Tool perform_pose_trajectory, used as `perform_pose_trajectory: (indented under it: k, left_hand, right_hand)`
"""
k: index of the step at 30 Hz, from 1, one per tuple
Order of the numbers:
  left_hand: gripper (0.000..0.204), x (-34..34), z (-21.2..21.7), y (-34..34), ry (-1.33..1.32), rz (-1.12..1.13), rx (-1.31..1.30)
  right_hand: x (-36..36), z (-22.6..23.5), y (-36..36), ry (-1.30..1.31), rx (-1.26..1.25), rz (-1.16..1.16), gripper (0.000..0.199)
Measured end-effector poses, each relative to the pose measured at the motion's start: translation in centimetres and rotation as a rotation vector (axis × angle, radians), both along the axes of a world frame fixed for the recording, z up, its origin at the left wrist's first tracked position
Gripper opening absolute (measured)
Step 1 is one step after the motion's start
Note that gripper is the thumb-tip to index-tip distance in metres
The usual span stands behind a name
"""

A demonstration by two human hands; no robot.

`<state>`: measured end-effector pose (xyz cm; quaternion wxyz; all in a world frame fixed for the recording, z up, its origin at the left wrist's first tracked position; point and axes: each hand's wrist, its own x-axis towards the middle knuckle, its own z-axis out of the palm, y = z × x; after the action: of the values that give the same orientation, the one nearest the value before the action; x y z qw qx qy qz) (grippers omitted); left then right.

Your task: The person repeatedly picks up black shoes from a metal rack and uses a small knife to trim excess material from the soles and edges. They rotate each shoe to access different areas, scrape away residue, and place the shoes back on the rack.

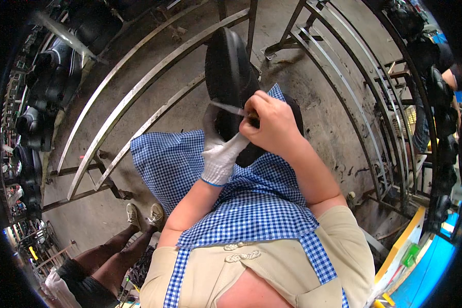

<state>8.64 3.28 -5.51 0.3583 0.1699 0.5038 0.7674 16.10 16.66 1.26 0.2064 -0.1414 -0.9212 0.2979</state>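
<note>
A black shoe (230, 66) is held up in front of my body, its toe end pointing away from me. My left hand (218, 146), in a white knitted glove, grips it by its near end. My bare right hand (272, 120) is closed around a small knife (230, 108) with a slim, pointed blade. The blade points left and lies across the near part of the shoe. Fingers hide most of the knife's handle. Both hands are close together, nearly touching.
Curved-looking metal rack rails (115, 110) stand at the left, and another metal rack (344, 82) at the right. Black shoes (31, 123) line the far left, with more (439, 128) at the far right. Another person's legs (108, 251) show at the lower left.
</note>
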Motion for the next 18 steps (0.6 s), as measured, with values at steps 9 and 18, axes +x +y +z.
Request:
perform_pose_trajectory:
  k: [9,18]
  left_hand:
    - [0.067,-3.8,3.6,-3.9,-0.59,-0.327,-0.032]
    - [0.055,-7.8,1.2,-6.5,-0.937,-0.607,0.051]
  right_hand:
    - [4.5,2.3,5.1,0.184,-0.337,-0.117,0.056]
    - [5.4,-2.3,11.6,-0.213,-1.018,0.388,0.097]
